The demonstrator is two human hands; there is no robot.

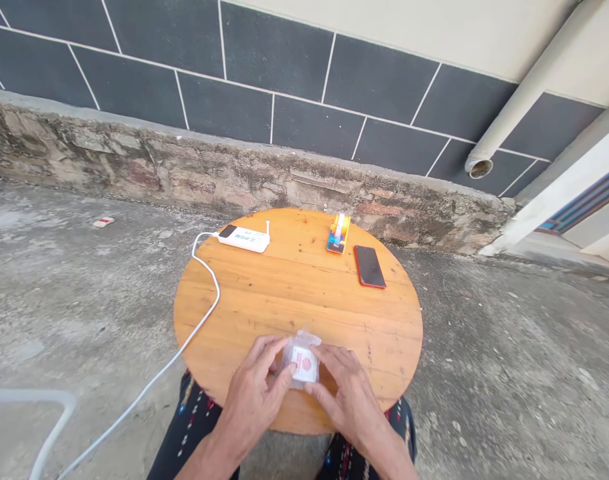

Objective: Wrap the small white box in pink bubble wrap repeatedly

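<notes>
A small white packet with red print [304,364], wrapped in clear crinkled plastic, lies near the front edge of the round wooden table [284,300]. My left hand [257,380] grips its left side, with the thumb on the face and fingers at the upper left edge. On the opposite side, my right hand [342,387] has its thumb at the lower right corner and its fingertips on the upper right of the plastic. The plastic bunches up above the packet.
A white device [244,239] with a white cable stands at the table's back left. A tape dispenser [338,233] and a red-edged phone [370,267] are at the back right. Behind the table runs a stone ledge [194,177] below a tiled wall.
</notes>
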